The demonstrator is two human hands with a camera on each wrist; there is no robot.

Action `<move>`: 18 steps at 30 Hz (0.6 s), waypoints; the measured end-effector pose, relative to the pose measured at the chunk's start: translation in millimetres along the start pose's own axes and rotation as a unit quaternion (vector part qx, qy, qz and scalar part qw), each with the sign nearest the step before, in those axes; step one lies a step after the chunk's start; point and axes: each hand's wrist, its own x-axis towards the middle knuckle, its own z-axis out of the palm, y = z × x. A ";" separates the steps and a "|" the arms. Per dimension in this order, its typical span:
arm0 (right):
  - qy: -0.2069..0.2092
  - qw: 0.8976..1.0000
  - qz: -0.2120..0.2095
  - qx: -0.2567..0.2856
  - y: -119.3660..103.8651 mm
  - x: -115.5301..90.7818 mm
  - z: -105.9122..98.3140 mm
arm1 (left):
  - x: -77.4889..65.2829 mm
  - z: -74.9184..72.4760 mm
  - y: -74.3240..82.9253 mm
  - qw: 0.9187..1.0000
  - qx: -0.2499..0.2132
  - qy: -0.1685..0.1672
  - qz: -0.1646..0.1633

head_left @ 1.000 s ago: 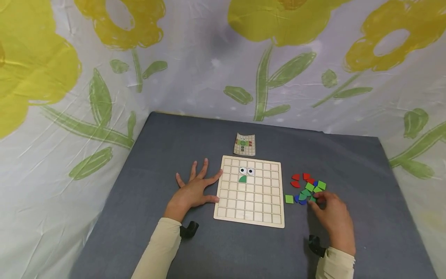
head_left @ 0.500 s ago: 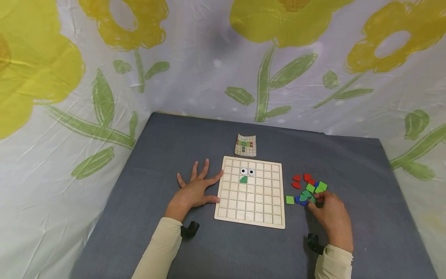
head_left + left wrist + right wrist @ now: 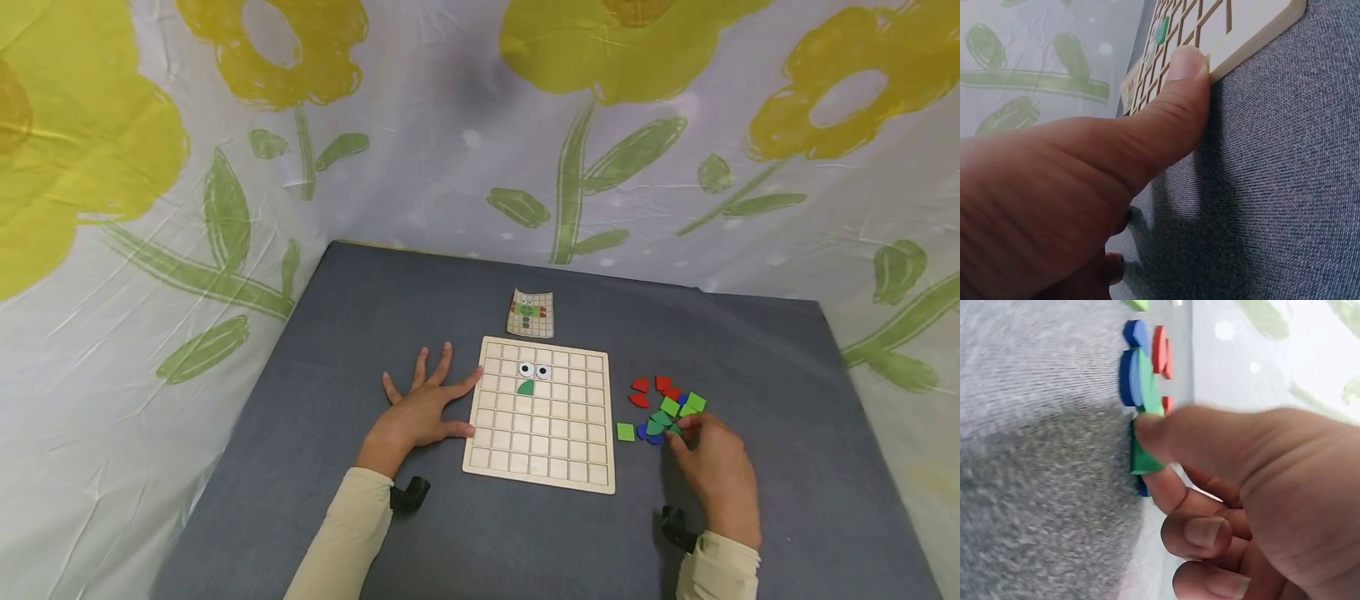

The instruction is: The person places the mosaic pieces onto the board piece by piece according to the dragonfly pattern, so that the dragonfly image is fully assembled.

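Observation:
A wooden grid board (image 3: 540, 433) lies flat on the grey table; two round eye pieces (image 3: 535, 371) and one green quarter-circle piece (image 3: 527, 387) sit in its upper cells. Fingers spread, my left hand (image 3: 420, 417) rests at the board's left edge, its thumb and index fingertip touching the rim. At the right, my right hand (image 3: 716, 462) pinches a dark green piece (image 3: 1145, 456) between thumb and index finger, at the near side of a loose pile. That pile has red pieces (image 3: 640, 400), light green squares (image 3: 696, 402), green pieces (image 3: 660, 418) and blue pieces (image 3: 656, 439).
A small picture card (image 3: 530, 315), slightly curled, lies behind the board and shows a coloured pattern on a grid. One light green square (image 3: 626, 432) lies between board and pile. A flower-printed cloth (image 3: 420, 167) hangs behind the table.
Hardly anything has moved: both hands keep their places, the right one still at the green piece. The whole head view has shifted slightly.

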 end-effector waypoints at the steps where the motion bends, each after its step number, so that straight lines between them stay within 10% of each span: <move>1: 0.009 1.000 -0.005 0.002 -0.9 -1.2 -0.4 | -0.1 0.0 -0.2 1.000 -0.002 -0.001 0.001; 18: 0.046 0.984 -0.151 0.085 -64.0 9.2 9.3 | -0.1 0.5 0.9 1.000 -0.005 0.003 0.007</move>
